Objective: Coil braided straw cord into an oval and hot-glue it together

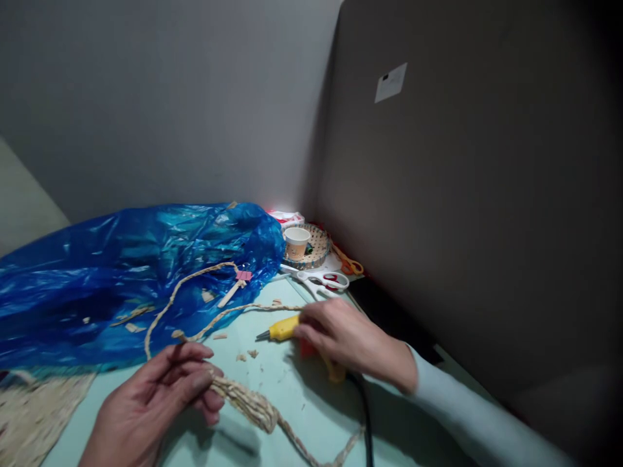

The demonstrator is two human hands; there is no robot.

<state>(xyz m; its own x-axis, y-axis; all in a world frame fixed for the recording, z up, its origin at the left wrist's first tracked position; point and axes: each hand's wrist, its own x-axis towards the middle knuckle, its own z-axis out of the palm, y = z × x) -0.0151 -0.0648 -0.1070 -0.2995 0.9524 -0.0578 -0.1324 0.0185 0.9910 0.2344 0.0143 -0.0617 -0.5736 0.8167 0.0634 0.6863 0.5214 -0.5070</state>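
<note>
My right hand (351, 342) grips the yellow glue gun (285, 329), nozzle pointing left toward the straw braid (253, 407) my left hand (158, 395) pinches.

The right hand (350, 340) emerged from a long, smooth, pale grey-blue sleeve (467, 415) ending at the wrist; the left hand (156, 395) was bare.

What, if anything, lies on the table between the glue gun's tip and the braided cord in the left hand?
Nothing large. Only a few small straw scraps lie on the table between the glue gun, gripped by the right hand, and the braided cord held by the left hand.
</note>
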